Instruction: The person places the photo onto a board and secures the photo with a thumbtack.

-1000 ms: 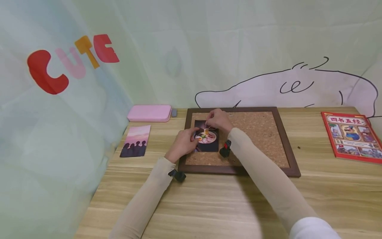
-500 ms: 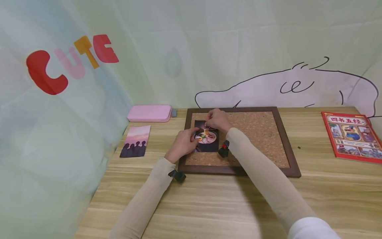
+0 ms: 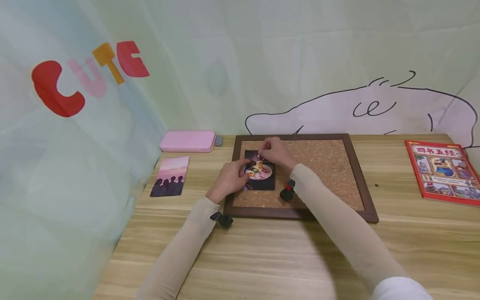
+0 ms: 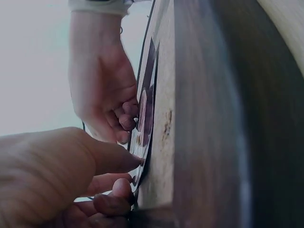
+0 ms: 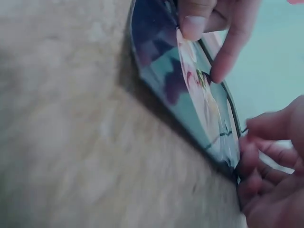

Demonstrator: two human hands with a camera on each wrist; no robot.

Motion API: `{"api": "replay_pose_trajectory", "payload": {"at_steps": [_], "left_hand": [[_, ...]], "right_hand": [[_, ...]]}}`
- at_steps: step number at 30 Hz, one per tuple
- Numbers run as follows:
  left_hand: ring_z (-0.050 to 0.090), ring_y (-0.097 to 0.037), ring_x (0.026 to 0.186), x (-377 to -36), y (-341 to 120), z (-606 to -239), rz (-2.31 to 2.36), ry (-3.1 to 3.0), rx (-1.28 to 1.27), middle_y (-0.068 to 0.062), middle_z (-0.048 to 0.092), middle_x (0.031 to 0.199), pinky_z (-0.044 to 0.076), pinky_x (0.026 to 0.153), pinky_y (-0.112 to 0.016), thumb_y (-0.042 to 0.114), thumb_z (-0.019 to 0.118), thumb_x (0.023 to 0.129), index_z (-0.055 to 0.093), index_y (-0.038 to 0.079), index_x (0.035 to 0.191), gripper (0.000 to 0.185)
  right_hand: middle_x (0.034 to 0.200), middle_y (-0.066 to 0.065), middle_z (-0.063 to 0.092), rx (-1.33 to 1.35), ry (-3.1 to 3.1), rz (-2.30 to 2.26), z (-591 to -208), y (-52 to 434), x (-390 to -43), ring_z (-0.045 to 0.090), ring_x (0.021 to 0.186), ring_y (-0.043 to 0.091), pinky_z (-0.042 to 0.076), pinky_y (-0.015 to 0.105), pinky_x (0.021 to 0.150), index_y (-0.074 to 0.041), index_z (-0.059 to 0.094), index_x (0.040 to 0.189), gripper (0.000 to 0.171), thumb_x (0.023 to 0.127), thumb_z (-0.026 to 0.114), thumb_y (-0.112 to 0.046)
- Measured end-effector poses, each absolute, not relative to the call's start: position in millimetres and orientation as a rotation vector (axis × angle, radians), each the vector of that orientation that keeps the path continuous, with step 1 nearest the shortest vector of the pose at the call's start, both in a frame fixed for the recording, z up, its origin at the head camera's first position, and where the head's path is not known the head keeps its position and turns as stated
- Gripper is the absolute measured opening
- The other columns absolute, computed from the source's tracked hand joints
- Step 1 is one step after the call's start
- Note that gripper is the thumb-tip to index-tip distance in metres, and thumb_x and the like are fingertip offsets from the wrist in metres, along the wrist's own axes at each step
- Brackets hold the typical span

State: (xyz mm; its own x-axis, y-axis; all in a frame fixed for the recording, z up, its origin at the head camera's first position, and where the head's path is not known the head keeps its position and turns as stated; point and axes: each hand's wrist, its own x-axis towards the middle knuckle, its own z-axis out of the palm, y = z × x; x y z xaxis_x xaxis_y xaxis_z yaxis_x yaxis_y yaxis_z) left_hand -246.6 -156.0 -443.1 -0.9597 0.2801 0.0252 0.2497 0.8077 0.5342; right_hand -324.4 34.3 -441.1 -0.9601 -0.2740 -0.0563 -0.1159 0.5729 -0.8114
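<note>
A dark photo card of a food bowl (image 3: pixel 266 184) lies on the left part of a cork board (image 3: pixel 318 166) with a brown frame. My left hand (image 3: pixel 229 180) rests at the card's left side, thumb and index finger spread and pressing on its surface. At the card's upper edge my right hand (image 3: pixel 278 152) pinches a small pin between thumb and fingertips; the fingers mostly hide it. In the right wrist view the card (image 5: pixel 166 85) bows up from the cork at its near edge. The left wrist view shows the right hand's fingers (image 4: pixel 126 116) close against the card.
Left of the board lies a second card with a pink sky and dark figures (image 3: pixel 170 177). Behind it are a pink case (image 3: pixel 187 141) and a small grey block (image 3: pixel 219 141). A red book (image 3: pixel 442 171) lies at the right, a tiny dark bit (image 3: pixel 376 185) nearer the board.
My right wrist has turned slightly to the right, while its fingertips stay at the card's upper edge. The left hand and the card stay in place.
</note>
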Motion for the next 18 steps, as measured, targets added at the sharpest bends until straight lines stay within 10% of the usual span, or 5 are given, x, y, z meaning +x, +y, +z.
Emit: {"api": "replay_pose_trajectory", "payload": {"at_steps": [18], "left_hand": [[0.052, -0.011, 0.056, -243.1, -168.2, -438.4, 1.029, 2.859, 0.507, -0.003, 0.063, 0.075, 0.042, 0.051, -0.025, 0.012, 0.067, 0.093, 0.058, 0.005, 0.138, 0.046]], "right_hand": [[0.099, 0.009, 0.059, -0.256, 2.467, -1.624, -424.6, 115.6, -285.7, 0.053, 0.09, 0.026, 0.047, 0.035, 0.074, -0.007, 0.063, 0.116, 0.023, 0.1, 0.061, -0.023]]}}
